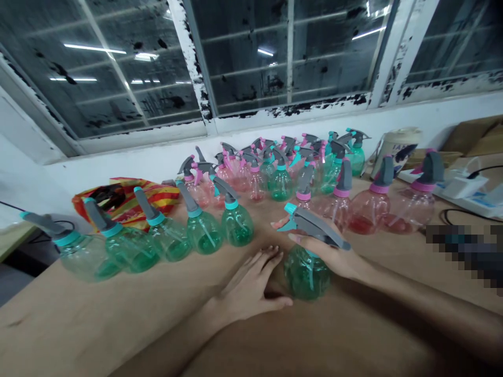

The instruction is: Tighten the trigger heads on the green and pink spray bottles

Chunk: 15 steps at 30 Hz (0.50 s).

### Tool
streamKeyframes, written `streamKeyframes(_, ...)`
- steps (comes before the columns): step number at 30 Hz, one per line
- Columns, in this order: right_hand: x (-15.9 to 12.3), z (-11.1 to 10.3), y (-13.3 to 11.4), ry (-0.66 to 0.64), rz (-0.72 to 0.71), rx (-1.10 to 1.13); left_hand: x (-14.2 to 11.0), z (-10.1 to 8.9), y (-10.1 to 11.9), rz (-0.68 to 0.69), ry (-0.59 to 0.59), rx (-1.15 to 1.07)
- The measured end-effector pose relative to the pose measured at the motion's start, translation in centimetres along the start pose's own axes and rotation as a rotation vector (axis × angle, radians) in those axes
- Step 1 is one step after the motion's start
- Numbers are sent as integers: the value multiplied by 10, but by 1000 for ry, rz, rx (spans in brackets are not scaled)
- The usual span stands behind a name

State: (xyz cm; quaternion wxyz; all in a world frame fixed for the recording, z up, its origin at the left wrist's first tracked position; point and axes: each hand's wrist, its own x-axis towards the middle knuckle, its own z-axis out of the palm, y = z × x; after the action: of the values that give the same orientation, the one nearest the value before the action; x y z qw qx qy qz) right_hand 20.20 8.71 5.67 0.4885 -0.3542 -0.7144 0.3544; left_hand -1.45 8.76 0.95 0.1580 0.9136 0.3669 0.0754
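Observation:
A green spray bottle [307, 272] with a grey and turquoise trigger head stands on the wooden table [251, 340] in front of me. My right hand [334, 251] grips it round the neck, just below the head, thumb and fingers wrapped about it. Flat on the table, left of that bottle, lies my left hand [251, 285], its fingers stretched out and holding nothing. A row of green spray bottles [204, 233] with turquoise collars runs off to the left. On the right stand pink spray bottles [369, 212] with pink collars.
A crowd of pink and green spray bottles [257, 180] fills the back, against the wall. A red and yellow striped bag [157, 196] lies back left. To the right are a whitish container [401, 144], a cardboard box [475, 133] and a power strip [471, 191] with cables.

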Motion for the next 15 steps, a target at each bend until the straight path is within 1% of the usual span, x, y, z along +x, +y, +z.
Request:
streamKeyframes(5, 13, 3, 3, 34, -21, -2, -1, 0, 0, -39, -24, 60)
streamKeyframes(11, 26, 7, 6, -20, 8, 65, -1, 2, -1, -29, 13, 59)
streamKeyframes(15, 26, 7, 10, 0, -19, 61, -1, 1, 4, -77, 18, 68)
